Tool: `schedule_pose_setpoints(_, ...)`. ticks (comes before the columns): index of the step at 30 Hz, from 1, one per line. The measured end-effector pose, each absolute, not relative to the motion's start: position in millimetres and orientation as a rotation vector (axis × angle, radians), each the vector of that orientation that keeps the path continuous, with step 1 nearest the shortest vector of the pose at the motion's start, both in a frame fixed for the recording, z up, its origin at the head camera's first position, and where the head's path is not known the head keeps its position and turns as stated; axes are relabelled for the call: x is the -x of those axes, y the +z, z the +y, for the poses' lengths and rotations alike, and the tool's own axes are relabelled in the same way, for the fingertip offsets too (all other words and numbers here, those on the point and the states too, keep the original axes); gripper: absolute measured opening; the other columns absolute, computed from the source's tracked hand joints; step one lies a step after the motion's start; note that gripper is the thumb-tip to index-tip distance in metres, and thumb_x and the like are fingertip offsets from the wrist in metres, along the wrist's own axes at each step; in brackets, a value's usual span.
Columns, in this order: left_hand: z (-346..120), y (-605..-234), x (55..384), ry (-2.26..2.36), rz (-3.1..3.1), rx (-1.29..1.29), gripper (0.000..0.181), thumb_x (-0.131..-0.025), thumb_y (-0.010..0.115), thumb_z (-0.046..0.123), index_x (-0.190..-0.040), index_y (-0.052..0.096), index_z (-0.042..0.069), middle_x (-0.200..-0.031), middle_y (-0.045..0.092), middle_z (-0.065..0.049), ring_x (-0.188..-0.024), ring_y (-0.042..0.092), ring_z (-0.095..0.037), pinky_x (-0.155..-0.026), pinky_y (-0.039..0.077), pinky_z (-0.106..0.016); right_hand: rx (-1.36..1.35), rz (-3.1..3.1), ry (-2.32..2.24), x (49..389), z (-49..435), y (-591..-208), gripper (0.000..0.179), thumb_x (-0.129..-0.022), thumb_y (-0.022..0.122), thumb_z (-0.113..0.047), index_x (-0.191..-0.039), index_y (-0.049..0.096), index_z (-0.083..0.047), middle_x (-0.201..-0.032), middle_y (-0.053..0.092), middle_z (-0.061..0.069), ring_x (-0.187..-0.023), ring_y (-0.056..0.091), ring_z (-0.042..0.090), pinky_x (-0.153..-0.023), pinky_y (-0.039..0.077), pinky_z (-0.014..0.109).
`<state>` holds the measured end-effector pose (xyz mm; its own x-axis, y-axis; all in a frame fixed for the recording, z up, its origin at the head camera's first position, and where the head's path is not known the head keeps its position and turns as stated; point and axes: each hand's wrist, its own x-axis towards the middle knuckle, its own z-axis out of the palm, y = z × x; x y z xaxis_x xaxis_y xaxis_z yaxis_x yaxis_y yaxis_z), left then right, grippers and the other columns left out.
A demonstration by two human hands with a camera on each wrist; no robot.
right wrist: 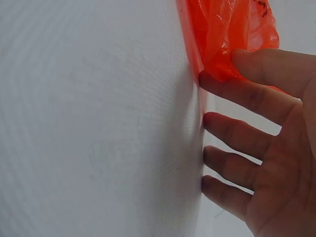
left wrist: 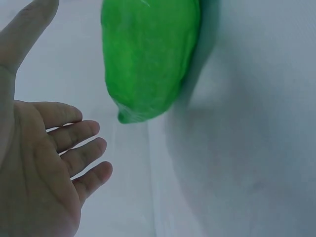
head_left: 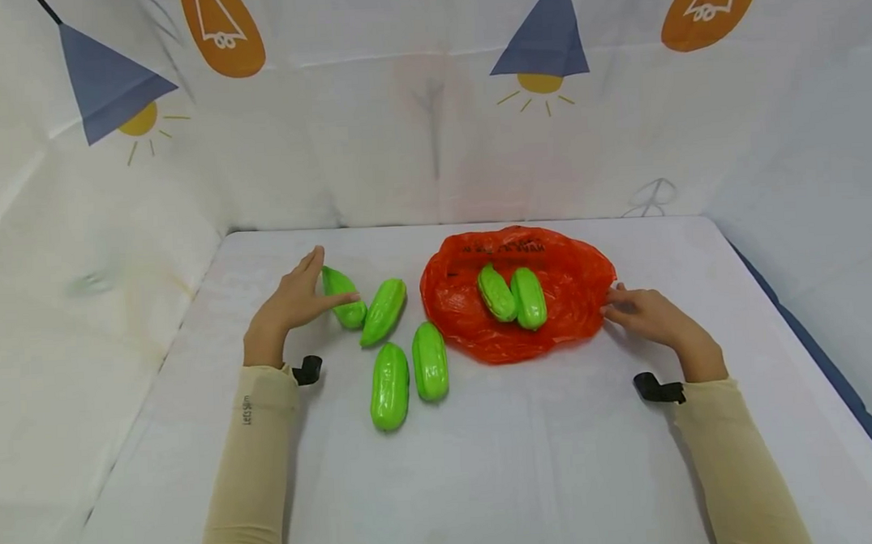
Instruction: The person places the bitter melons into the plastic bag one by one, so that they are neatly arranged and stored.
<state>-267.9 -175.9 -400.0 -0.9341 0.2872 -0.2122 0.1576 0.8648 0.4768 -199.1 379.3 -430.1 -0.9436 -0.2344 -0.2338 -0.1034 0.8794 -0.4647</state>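
Observation:
My left hand (head_left: 291, 303) is spread, fingers straight and thumb held out, beside a glossy green oblong vegetable-like piece (head_left: 344, 299). The left wrist view shows this piece (left wrist: 150, 59) with a pointed tip, apart from the open palm (left wrist: 39, 163). On the right, my right hand (head_left: 650, 315) pinches the edge of a red plastic bag (head_left: 467, 303) between thumb and forefinger. In the right wrist view the bag's crumpled rim (right wrist: 222, 54) lies between those two, while the other fingertips touch the white table. Two green pieces (head_left: 529, 299) lie on the bag.
Left of the bag lie more green pieces: a slanted one (head_left: 383, 312) and two nearer ones (head_left: 390, 388), (head_left: 430, 361). A white cloth covers the table (head_left: 517, 463). A patterned white sheet (head_left: 365, 145) hangs behind its far edge.

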Motion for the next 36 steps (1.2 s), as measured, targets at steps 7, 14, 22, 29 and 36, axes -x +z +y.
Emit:
schedule_pose_setpoints(7, -182.3, -412.5, 275.3, 0.668, 2.704, -0.342, 0.113, -0.085, 0.060, 0.068, -0.158, 0.001, 0.006, -0.165, -0.006, -0.014, -0.149, 0.001, -0.045, -0.116, 0.010, -0.068, 0.233, 2.753, -0.673, 199.2, 380.2, -432.2, 0.055, -0.101, 0.052, -0.035, -0.140, 0.049, 0.004, -0.150, 0.032, 0.033, -0.139, 0.030, 0.052, -0.110, 0.029, 0.065)
schedule_pose_setpoints(14, -180.6, -417.7, 276.0, 0.681, 2.684, -0.371, 0.111, -0.085, 0.063, 0.064, -0.157, 0.006, 0.001, -0.165, -0.002, -0.018, -0.151, 0.003, -0.041, -0.119, 0.013, -0.061, 0.246, 2.763, -0.663, 199.2, 381.0, -433.4, 0.054, -0.101, 0.052, -0.033, -0.139, 0.050, 0.005, -0.149, 0.033, 0.033, -0.139, 0.031, 0.051, -0.110, 0.029, 0.065)
schedule_pose_setpoints(22, -180.2, -413.6, 272.7, 0.653, 2.734, -0.393, 0.107, -0.086, 0.066, 0.058, -0.156, 0.009, 0.001, -0.164, -0.002, -0.021, -0.149, 0.005, -0.044, -0.118, 0.016, -0.062, 0.233, 2.748, -0.659, 200.4, 380.5, -433.2, 0.055, -0.101, 0.052, -0.035, -0.139, 0.050, 0.005, -0.149, 0.033, 0.033, -0.139, 0.030, 0.052, -0.110, 0.029, 0.065)
schedule_pose_setpoints(29, -179.7, -410.5, 273.5, 0.637, 2.737, -0.463, 0.095, -0.090, 0.066, 0.049, -0.154, 0.020, -0.004, -0.162, 0.009, -0.023, -0.149, 0.011, -0.045, -0.117, 0.019, -0.062, 0.245, 2.755, -0.662, 201.4, 381.1, -431.8, 0.052, -0.101, 0.054, -0.032, -0.139, 0.052, 0.003, -0.149, 0.033, 0.033, -0.139, 0.031, 0.051, -0.110, 0.029, 0.065)
schedule_pose_setpoints(36, -181.1, -417.3, 275.6, 0.616, 2.707, -0.434, 0.118, -0.075, 0.078, 0.056, -0.156, 0.013, -0.002, -0.164, 0.003, -0.022, -0.149, 0.008, -0.044, -0.117, 0.019, -0.062, 0.219, 2.730, -0.676, 203.3, 380.5, -431.1, 0.056, -0.100, 0.054, -0.036, -0.141, 0.049, 0.001, -0.151, 0.031, 0.031, -0.140, 0.028, 0.051, -0.110, 0.028, 0.066)
